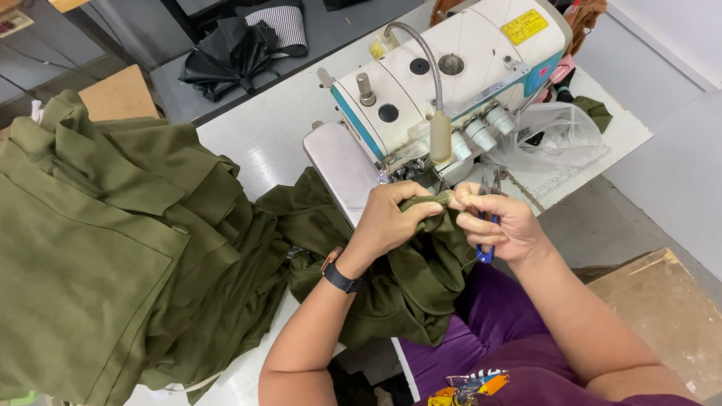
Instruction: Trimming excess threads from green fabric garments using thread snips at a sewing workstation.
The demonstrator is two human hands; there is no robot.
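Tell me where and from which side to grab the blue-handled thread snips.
Grip the thread snips by the blue handle, coming from the right, as the right hand does. The metal tips point up toward the sewing machine, beside the green fabric pinched by the left hand; the handle is probably safest.

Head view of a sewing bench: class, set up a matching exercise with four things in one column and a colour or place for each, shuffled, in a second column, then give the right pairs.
Things:
1. snips
2. fabric pile
3. watch
4. sewing machine

Colours and places:
A. on the left wrist
B. white with a teal stripe, on the table
C. blue handle, in the right hand
D. olive green, left of the left hand

Pairs: 1-C, 2-D, 3-A, 4-B
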